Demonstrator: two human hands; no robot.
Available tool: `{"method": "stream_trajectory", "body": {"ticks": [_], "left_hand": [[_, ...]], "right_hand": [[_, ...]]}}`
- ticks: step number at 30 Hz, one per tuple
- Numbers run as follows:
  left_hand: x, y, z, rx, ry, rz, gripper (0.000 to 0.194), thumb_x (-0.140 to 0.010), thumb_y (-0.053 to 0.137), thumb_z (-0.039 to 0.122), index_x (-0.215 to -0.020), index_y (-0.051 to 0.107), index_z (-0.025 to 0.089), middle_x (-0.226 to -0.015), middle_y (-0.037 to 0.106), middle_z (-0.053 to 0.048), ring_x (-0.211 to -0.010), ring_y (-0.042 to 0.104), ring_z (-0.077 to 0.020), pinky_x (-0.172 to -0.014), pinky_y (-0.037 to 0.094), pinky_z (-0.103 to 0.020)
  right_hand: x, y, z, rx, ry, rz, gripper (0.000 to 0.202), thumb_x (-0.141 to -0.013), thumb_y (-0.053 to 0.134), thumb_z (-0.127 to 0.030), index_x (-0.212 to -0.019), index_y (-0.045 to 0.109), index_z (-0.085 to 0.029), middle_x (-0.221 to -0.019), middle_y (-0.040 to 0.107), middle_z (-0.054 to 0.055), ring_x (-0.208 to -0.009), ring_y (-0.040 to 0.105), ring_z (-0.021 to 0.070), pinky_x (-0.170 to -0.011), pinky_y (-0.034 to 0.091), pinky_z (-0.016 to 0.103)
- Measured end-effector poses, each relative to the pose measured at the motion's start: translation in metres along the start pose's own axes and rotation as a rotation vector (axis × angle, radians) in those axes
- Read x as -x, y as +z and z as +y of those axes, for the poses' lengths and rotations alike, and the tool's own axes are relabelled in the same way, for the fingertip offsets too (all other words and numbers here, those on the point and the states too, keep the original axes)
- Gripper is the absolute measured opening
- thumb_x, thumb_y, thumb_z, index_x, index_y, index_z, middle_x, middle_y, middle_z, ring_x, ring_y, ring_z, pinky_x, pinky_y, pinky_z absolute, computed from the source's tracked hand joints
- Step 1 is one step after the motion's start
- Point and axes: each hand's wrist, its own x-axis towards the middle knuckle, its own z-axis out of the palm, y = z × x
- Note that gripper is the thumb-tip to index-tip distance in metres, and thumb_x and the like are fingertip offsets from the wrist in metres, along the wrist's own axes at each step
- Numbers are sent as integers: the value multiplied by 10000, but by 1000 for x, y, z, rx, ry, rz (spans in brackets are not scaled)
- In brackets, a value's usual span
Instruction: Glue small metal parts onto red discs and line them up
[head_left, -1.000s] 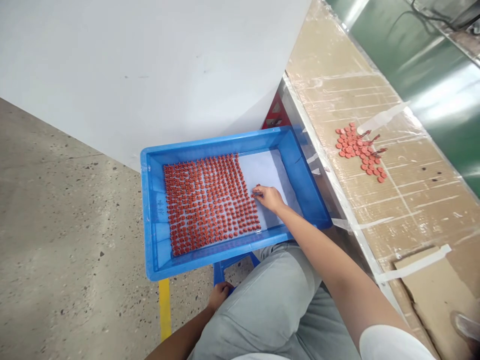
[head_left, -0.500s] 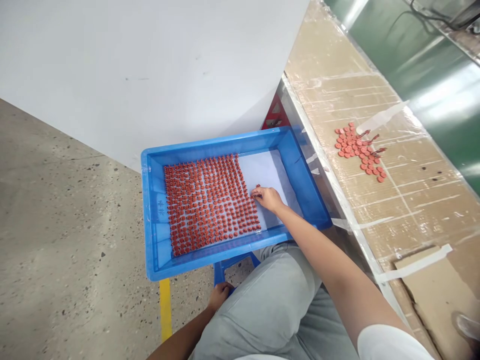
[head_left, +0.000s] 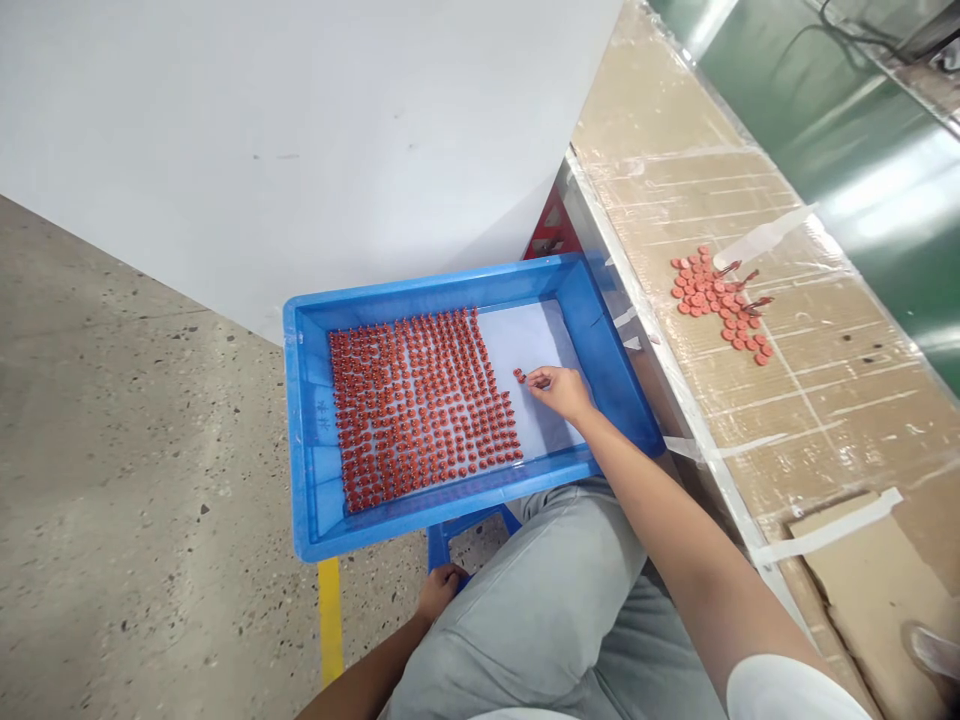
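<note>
Inside the blue plastic tray, rows of small red round parts with short pins stand on a pale sheet. My right hand is over the bare part of this sheet, to the right of the rows. Its thumb and fingers are pinched together around something small and reddish, mostly hidden. Just left of the fingertips, a loose red part lies apart from the rows. Low beside my knee, my left hand has its fingers curled against the edge of a blue stool under the tray.
On the cardboard-covered bench at right lies a cluster of red discs, with several thin reddish-brown pieces among them. A white panel rises behind the tray. A red crate shows behind the tray's far right corner.
My right hand has moved a little to the right, away from the last row, uncovering red parts there and the loose part. My left hand has stayed in place.
</note>
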Motion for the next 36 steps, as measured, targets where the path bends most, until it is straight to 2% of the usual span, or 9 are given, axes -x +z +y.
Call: {"method": "stream_trajectory", "body": {"ticks": [4,8,14,21,29,36], "left_hand": [[1,-1,3,-2,-11,-8,288,-868,573,360,-1060,623,151,-1112,637,-63,-993,614,-213,-851,516,-405],[2,-2,7,-2,-13,-11,289,-868,573,360,-1061,622,150,-1115,636,-64,-998,613,-214,-854,515,-408],[5,-4,11,1,-12,0,286,-871,568,362,-1057,624,153,-1117,636,-66,-998,612,-211,-857,514,-409],[8,-7,18,-5,-47,-10,295,-866,575,366,-1059,625,149,-1116,638,-63,-1004,612,-218,-858,511,-410],[8,-7,17,-16,-42,-13,293,-867,575,360,-1062,623,147,-1118,636,-64,-1001,612,-217,-854,514,-408],[9,-7,18,-22,-36,-5,289,-869,572,362,-1057,624,149,-1115,637,-65,-1004,610,-215,-859,512,-411]], "right_hand": [[-1,0,8,26,101,74,277,-702,708,-300,-959,672,-204,-902,746,12,-752,703,150,-711,554,262],[-6,10,-2,46,132,96,353,-710,715,-348,-1035,644,-228,-950,743,-2,-786,701,144,-760,548,278],[-13,16,-18,106,161,98,303,-756,676,-289,-1054,640,-251,-949,749,3,-882,696,182,-791,527,301],[-5,11,-24,151,168,49,283,-725,709,-351,-990,671,-260,-872,756,1,-871,700,207,-774,529,309],[-4,3,-20,108,99,-16,320,-709,661,-148,-1011,661,-252,-946,747,-22,-867,696,145,-775,530,258],[-5,5,-24,131,88,-13,291,-737,664,-206,-1023,664,-257,-921,753,-16,-895,696,177,-808,525,298]]}}
